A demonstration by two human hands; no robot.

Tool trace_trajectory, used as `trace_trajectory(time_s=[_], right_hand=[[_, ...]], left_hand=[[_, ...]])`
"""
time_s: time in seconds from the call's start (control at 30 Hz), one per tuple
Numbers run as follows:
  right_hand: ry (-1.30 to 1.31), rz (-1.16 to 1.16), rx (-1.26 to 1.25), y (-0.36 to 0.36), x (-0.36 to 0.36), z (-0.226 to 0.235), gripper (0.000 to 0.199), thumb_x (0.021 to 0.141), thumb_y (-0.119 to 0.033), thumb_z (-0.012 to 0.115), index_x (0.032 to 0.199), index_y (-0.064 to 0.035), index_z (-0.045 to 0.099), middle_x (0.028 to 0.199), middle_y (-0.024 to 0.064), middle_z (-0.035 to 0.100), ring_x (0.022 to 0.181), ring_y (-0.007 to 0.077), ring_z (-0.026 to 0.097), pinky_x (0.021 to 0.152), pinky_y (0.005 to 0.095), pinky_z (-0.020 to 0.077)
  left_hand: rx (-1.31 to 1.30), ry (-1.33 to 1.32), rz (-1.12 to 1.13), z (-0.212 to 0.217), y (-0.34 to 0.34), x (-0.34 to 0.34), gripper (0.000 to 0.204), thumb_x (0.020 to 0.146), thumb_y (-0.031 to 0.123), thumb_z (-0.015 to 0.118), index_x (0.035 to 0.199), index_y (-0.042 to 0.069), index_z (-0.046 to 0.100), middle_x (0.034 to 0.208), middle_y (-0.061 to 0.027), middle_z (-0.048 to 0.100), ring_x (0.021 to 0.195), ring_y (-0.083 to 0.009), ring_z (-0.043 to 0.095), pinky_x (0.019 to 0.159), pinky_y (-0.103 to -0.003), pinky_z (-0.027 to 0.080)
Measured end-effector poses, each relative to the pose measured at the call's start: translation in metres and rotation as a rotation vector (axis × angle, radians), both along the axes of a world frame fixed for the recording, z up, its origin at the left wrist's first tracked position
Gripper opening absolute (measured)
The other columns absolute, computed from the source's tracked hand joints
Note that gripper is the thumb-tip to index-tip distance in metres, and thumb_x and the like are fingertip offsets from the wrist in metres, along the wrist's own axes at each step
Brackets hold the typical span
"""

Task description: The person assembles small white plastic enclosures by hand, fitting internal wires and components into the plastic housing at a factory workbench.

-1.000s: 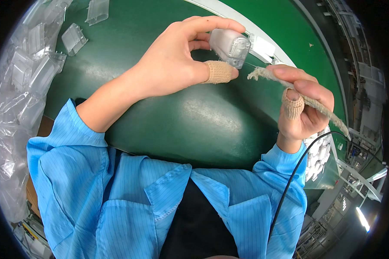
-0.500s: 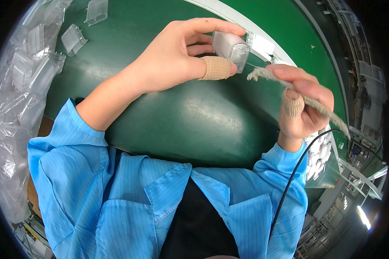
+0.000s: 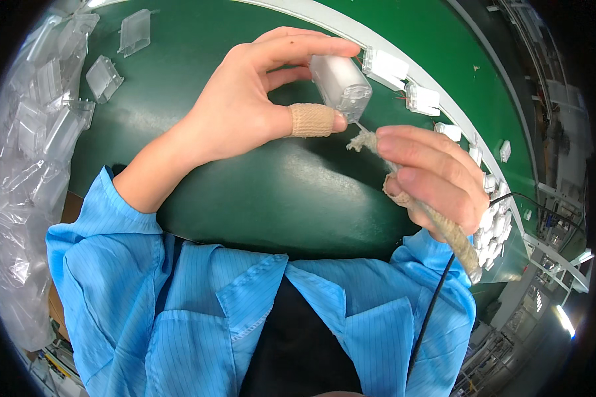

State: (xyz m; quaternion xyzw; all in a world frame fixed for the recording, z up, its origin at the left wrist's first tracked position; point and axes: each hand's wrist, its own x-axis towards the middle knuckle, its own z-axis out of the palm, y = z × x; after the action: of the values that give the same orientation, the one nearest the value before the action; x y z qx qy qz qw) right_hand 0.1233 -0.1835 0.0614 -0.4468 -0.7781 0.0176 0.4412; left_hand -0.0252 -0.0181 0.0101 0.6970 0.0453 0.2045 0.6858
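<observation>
The arched left hand holds one case in its grip near the tabletop's far edge; the curled right hand grips one cloth-wrapped tool.

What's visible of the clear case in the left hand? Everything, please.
The case is a rounded, box-like shell, seemingly plastic: clear at the near end, which shows moulded detail, with white showing through its body. It is held tilted over the green table, near end lower and toward the right. The left hand grips it, fingers along the top and wrapped thumb below. A fuzzy, cord-like tool's thin tip reaches its lower corner; contact is unclear.
</observation>
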Motion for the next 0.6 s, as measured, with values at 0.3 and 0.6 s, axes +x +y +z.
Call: trace_trajectory(time_s=[0.3, 0.6], right_hand=[[0.015, 0.001, -0.006, -0.0004, -0.0002, 0.0009, 0.032, 0.061, -0.003, 0.071, 0.089, 0.0054, 0.058, 0.088, 0.0231, 0.064, 0.079, 0.0342, 0.065, 0.063, 0.0362, 0.0558], [-0.004, -0.036, -0.055, -0.0015, -0.0029, 0.0002, 0.029, 0.061, -0.003, 0.070, 0.087, 0.0048, 0.059, 0.088, 0.0228, 0.064, 0.078, 0.0335, 0.065, 0.062, 0.0355, 0.0557]], left_hand=[[0.039, -0.049, 0.032, -0.0041, -0.0016, 0.0008, 0.060, 0.066, 0.002, 0.076, 0.121, 0.010, 0.057, 0.124, -0.0069, 0.046, 0.115, -0.0195, 0.048, 0.101, -0.036, 0.039], [0.079, -0.069, 0.014, -0.0041, -0.0008, -0.0002, 0.065, 0.064, -0.003, 0.076, 0.124, 0.005, 0.054, 0.130, -0.0099, 0.043, 0.121, -0.0206, 0.043, 0.104, -0.038, 0.037]])
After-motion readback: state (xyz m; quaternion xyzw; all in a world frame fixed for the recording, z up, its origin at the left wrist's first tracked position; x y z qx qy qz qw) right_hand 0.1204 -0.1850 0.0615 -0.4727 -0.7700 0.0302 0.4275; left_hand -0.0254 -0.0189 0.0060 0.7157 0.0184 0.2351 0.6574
